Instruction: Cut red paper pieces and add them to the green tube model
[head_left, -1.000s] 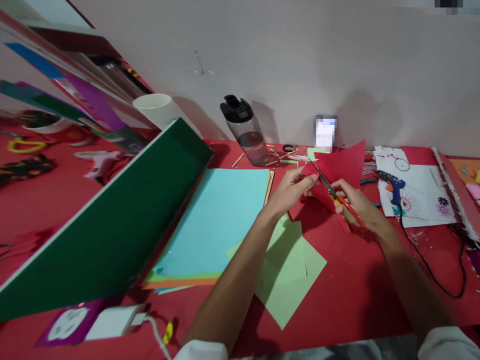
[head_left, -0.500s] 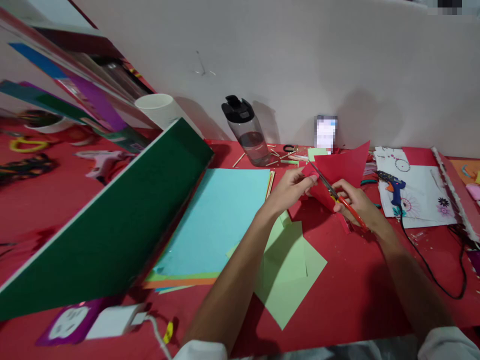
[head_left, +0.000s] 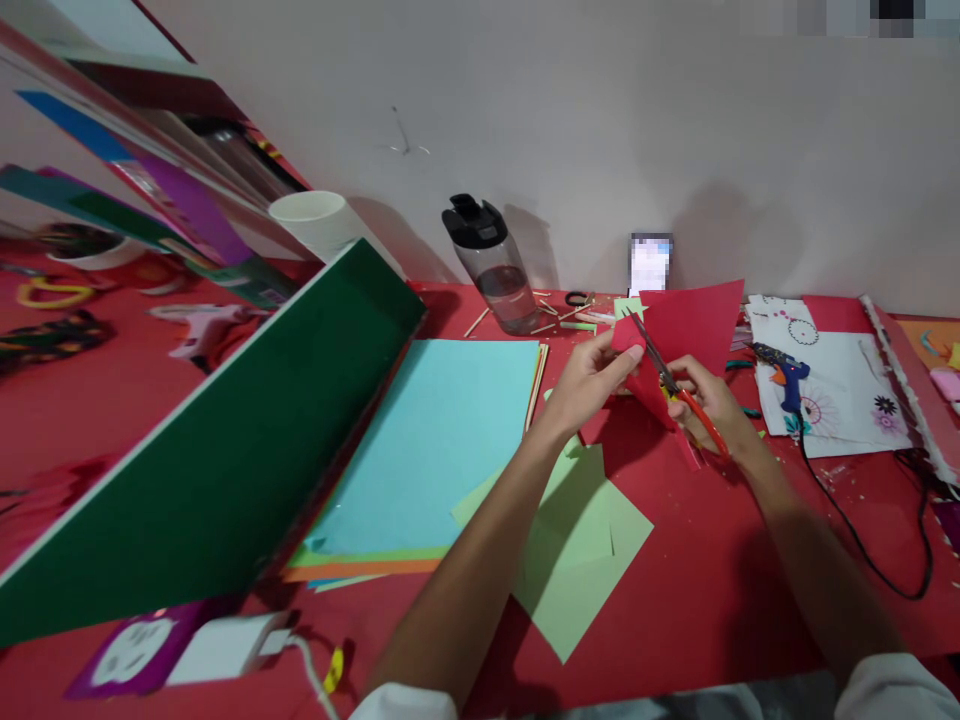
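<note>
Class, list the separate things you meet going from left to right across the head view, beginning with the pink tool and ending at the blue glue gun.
Pink tool, white cylinder, bottle, left hand, right hand, blue glue gun.

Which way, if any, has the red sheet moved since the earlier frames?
Yes: the red sheet has shifted slightly right, its upper right corner closer to the blue glue gun.
</note>
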